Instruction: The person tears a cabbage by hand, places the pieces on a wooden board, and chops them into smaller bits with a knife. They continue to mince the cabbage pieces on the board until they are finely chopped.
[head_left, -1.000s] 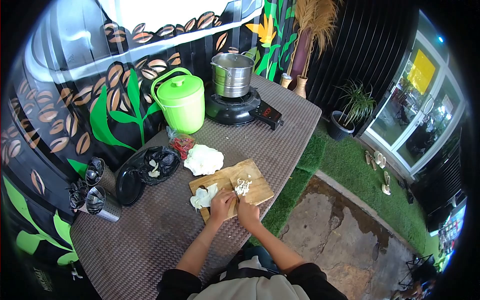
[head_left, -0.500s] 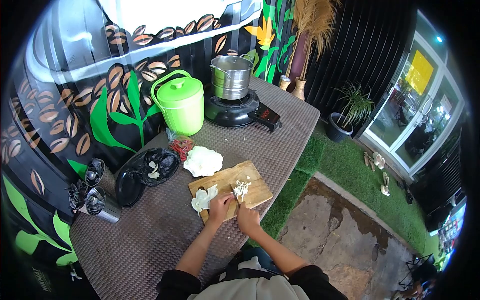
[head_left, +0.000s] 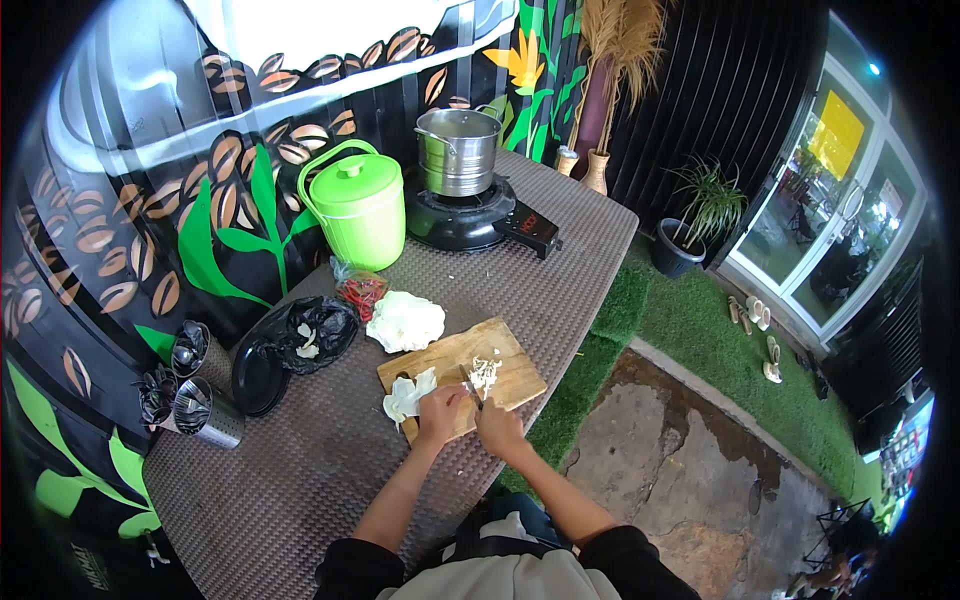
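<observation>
A wooden cutting board lies on the table under both hands. My right hand is closed round the handle of a knife, whose blade points away from me. Close beside the blade, my left hand has its fingers bunched on cabbage, most of which they hide. Finely cut cabbage shreds are heaped just right of the blade. Loose cabbage leaves rest at the board's left side, near my left wrist. Behind the board sits a pale cabbage head.
A steel pot stands on a black portable stove. Left of it is a lidded green bucket. A bag of red chillies, a black plastic bag and metal cutlery holders line the wall side of the brown table.
My right hand and the knife have shifted slightly, and more of the blade shows now. The left hand stays almost in place. The whole view has moved a little.
</observation>
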